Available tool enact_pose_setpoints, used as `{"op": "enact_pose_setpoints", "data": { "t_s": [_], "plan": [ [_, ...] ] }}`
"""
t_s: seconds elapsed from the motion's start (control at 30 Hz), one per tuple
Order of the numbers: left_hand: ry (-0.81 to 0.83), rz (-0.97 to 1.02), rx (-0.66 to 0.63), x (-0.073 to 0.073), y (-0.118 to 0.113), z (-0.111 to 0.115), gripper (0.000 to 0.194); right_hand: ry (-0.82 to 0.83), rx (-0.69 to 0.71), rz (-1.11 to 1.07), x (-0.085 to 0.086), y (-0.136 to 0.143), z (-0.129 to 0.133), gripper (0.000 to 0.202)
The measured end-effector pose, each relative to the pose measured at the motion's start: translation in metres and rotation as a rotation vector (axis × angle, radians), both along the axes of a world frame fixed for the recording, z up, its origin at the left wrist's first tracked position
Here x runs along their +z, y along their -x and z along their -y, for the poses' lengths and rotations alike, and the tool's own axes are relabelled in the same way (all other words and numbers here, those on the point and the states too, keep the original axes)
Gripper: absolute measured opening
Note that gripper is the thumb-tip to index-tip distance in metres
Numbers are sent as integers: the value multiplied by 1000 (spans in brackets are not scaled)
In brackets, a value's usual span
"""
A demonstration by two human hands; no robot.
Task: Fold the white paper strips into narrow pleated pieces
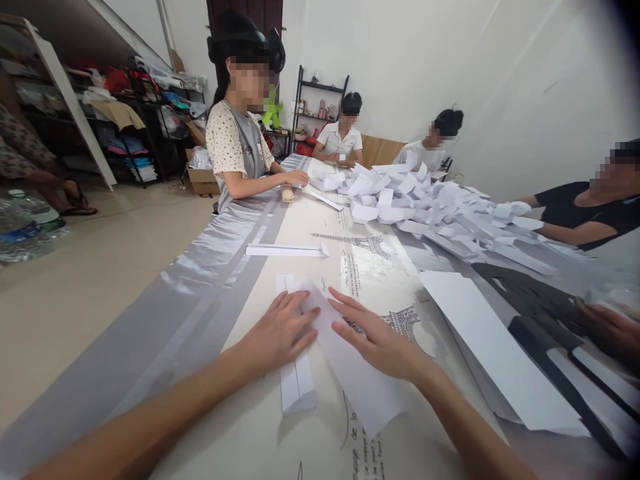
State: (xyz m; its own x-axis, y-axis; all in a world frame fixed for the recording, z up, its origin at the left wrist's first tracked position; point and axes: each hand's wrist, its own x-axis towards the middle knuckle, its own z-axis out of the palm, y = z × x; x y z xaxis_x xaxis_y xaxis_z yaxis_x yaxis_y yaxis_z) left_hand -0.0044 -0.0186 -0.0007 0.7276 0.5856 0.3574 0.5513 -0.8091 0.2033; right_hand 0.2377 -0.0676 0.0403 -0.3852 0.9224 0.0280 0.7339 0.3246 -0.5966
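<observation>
Right, nearest us, the left hand (pixel 285 332) lies loosely open across a folded paper strip (pixel 297 385); the right hand (pixel 375 335) spreads, unclenched, over a loose sheet (pixel 367 393) (contact's unclear). Both papers rest on a tower-printed cover (pixel 225 427). Farther right, a paper heap (pixel 420 197); beyond, a black shelf (pixel 323 87) by the pale wall (pixel 400 60).

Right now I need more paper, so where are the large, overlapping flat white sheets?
In the head view, the large white sheets lie right of the right hand, nearer the camera than the loose white paper heap.
</observation>
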Motion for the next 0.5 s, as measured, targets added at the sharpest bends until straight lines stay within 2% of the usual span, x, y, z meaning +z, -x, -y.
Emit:
{"op": "enact_pose_setpoints", "data": {
  "t_s": [0.07, 0.17, 0.3, 0.5],
  "plan": [
    [14, -2, 0, 3, 0, 0, 27, 34, 79, 14, 4, 4, 3, 56],
    [16, -26, -21, 6, 0, -1, 21, 16, 84, 16, 1, 13, 2, 54],
    [-1, -61, -43, 7, 3, -5, 27, -109, 28, 17, -10, 17, -6, 51],
    [48, -34, -83, 10, 10, -11, 25, -208, 110, 33, -28, 18, -10, 60]
  ]
}}
